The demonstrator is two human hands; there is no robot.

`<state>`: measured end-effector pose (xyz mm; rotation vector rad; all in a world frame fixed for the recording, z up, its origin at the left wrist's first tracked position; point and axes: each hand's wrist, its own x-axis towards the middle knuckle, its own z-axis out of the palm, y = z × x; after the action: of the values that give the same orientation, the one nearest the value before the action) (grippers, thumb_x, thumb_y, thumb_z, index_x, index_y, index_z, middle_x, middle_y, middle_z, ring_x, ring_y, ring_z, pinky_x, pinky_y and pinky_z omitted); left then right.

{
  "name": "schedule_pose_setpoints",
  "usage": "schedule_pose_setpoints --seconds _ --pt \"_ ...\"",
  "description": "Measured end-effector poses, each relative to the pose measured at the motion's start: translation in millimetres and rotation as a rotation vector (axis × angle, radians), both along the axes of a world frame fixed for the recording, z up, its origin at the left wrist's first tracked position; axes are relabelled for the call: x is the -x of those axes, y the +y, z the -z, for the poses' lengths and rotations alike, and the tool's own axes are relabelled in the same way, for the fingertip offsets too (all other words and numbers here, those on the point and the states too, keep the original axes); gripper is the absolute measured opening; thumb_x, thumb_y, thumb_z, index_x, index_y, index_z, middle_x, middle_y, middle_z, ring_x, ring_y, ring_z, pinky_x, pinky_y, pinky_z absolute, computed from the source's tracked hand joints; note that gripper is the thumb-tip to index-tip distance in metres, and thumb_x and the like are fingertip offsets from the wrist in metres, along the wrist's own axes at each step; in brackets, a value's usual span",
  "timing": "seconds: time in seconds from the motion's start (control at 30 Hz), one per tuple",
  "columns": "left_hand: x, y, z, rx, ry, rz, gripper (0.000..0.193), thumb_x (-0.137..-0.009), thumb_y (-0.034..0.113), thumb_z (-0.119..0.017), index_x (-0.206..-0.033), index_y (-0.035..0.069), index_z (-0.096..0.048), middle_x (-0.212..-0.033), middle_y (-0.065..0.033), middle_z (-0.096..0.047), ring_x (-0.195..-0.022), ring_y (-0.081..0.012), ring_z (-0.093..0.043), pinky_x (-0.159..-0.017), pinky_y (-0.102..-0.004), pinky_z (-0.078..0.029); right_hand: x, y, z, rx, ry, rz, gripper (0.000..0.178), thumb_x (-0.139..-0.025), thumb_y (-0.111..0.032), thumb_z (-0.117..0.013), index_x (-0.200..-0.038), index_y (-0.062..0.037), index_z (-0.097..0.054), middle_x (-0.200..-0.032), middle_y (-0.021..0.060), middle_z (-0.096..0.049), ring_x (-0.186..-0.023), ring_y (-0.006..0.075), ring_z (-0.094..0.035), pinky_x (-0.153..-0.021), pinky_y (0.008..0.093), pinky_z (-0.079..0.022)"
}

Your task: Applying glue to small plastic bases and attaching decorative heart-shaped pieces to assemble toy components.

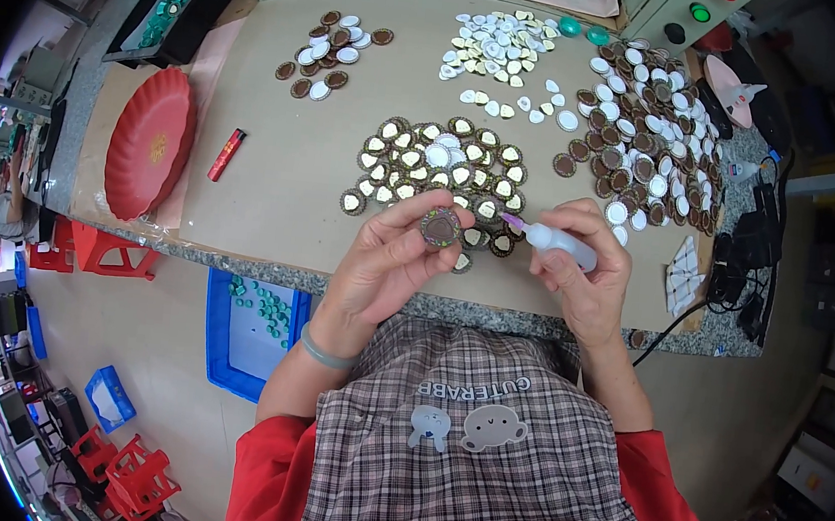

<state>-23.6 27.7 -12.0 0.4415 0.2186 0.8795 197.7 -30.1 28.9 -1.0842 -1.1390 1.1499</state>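
Head view: a small round brown cap [440, 227] is held up in the fingers of the left hand [388, 258], just over the near edge of the table [275, 172]. The left hand is closed around the cap's rim. A small white squeeze bottle [560, 243] with a thin purple tip is gripped in the right hand [582, 271], and its tip is pointed at the cap, very near it. Whether the tip touches the cap cannot be told.

Just behind the hands, a round bunch of brown caps with pale middles [439, 167] is laid out on the table. A big heap of brown and white caps [650, 142] is seen to the right. A pile of little white pieces [493, 47] is set farther back. A red plate [150, 142] and a small red tube [227, 154] are placed to the left.
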Motion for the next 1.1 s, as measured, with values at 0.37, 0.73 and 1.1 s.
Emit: schedule_pose_setpoints --seconds 0.37,0.73,1.1 --pt "-8.6 -11.9 -15.5 -0.04 0.156 -0.014 0.035 -0.092 0.014 -0.057 -0.124 0.002 -0.053 -0.118 -0.022 -0.058 -0.101 -0.0294 -0.063 -0.089 -0.0373 -0.053 8.4 -2.6 -8.1 -0.212 -0.109 0.204 0.042 -0.084 -0.006 -0.068 -0.12 0.0037 -0.048 -0.096 0.0123 -0.063 -0.08 0.0129 -0.062 -0.066 0.0226 -0.051" --pt "-11.3 -14.0 -13.1 -0.049 0.219 -0.019 0.041 -0.088 0.014 -0.062 -0.125 -0.001 -0.051 -0.115 -0.0232 -0.059 -0.102 -0.0285 -0.062 -0.092 -0.0371 -0.051 5.9 -10.0 -10.9 -0.478 -0.575 0.256 0.042 -0.086 -0.02 -0.066 -0.116 0.0054 -0.053 -0.088 0.017 -0.066 -0.073 0.0218 -0.066 -0.061 0.0268 -0.052" --pt "-11.6 -15.2 -10.3 -0.039 0.236 -0.007 0.041 -0.088 0.015 -0.063 -0.124 0.0 -0.051 -0.115 -0.0233 -0.059 -0.102 -0.029 -0.062 -0.092 -0.0375 -0.051 6.4 -9.8 -11.7 -0.508 -0.711 0.253 0.045 -0.094 -0.03 -0.055 -0.12 0.0054 -0.05 -0.088 0.0168 -0.065 -0.07 0.0186 -0.064 -0.061 0.0265 -0.051"
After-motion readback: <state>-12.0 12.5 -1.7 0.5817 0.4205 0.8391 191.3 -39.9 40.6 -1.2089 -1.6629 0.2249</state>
